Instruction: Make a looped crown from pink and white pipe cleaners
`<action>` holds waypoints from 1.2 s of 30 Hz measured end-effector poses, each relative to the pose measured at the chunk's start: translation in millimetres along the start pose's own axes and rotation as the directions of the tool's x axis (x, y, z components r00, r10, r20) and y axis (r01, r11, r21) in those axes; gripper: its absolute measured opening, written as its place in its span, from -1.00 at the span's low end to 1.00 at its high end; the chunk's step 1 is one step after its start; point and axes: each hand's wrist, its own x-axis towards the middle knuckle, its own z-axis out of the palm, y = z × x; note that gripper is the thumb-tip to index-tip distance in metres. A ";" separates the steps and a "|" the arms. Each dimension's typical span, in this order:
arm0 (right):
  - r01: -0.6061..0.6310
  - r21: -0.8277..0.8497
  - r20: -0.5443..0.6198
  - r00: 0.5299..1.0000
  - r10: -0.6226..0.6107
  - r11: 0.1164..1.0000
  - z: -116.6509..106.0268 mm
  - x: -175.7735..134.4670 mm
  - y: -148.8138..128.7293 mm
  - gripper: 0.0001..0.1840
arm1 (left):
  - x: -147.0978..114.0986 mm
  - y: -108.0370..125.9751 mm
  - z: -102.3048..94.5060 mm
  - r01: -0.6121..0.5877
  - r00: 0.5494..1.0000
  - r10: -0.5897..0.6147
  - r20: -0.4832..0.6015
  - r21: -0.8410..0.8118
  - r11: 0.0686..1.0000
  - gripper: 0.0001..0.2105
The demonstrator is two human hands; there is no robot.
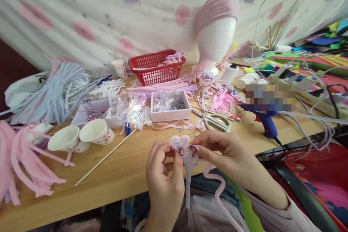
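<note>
Near the bottom centre of the frame, our left hand pinches a pale fuzzy flower between thumb and fingers; our right hand pinches just beside it, probably on the pink strip trailing below.

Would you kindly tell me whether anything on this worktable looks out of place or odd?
One paper cup at the right, behind the blue glue gun, appears tipped on its side, whereas the two cups at the front left stand upright. Pixelation hides the glue gun's upper part, so I cannot judge that.
</note>
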 end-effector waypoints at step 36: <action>0.057 -0.038 -0.085 0.995 -0.060 0.998 11.5 -6.7 -4.5 -0.82 | -2.1 7.4 -7.0 0.180 0.979 -0.159 0.131 -0.172 0.968 -0.85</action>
